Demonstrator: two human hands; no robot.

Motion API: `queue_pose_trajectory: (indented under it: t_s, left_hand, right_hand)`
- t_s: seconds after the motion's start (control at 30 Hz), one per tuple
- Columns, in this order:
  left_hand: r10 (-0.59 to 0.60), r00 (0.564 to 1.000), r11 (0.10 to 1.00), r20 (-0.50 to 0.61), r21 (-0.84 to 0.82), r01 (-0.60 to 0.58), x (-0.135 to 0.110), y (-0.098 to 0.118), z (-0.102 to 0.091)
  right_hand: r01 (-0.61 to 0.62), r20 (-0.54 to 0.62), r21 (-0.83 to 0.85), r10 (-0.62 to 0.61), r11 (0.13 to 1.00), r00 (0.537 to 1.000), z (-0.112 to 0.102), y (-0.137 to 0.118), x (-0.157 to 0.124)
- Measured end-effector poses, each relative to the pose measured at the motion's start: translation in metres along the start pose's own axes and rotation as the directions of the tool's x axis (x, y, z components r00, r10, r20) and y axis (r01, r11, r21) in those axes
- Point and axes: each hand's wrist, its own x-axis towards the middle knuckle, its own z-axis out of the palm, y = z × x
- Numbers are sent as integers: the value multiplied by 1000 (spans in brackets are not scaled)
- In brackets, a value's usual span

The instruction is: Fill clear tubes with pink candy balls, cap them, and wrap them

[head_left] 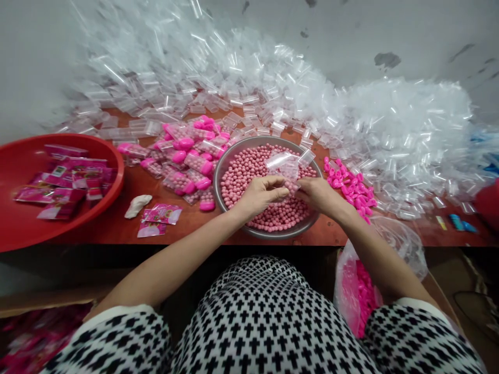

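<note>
Over a grey metal bowl (268, 235) full of pink beads (249, 166), both hands are close together. My left hand (263, 195) pinches a small clear plastic tube (290, 183) with pink beads showing in it. My right hand (317, 195) has its fingers closed at the other side of the same tube; its fingertips are partly hidden. Several clear tubes (281, 160) lie on the beads just beyond my fingers. To the right of the bowl is a pile of bright pink caps (351, 187). Left of it are bead-filled tubes with pink caps (191, 161).
Clear tubes (249, 72) are heaped along the back wall. At left stands a red basin (113, 195) with pink packets (66, 176). More packets (159, 218) and a whitish lump (138, 205) lie nearby. A plastic bag of pink caps (364, 296) hangs below the table edge at right.
</note>
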Motion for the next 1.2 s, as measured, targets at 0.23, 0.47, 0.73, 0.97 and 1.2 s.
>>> queue_pose_trajectory:
  t_s: [0.23, 0.47, 0.73, 0.97, 1.2]
  left_hand:
    - [36, 999, 999, 26, 24, -37, -1, 1, 0]
    - [32, 999, 999, -11, 21, -31, 0, 1, -1]
    - [196, 979, 940, 51, 276, -202, 1, -4, -1]
    - [323, 944, 818, 70, 481, -316, -4, -6, 1]
    - [469, 880, 735, 73, 522, -434, -10, -3, 1]
  right_hand:
    - [170, -438, 625, 162, 762, 884, -15, -9, -10]
    - [88, -210, 942, 364, 325, 908, -19, 9, -13]
    - [121, -205, 926, 206, 359, 957, -7, 15, -19]
    - [303, -484, 682, 100, 666, 869, 0, 0, -16]
    - [327, -554, 588, 74, 740, 829, 9, -10, -19]
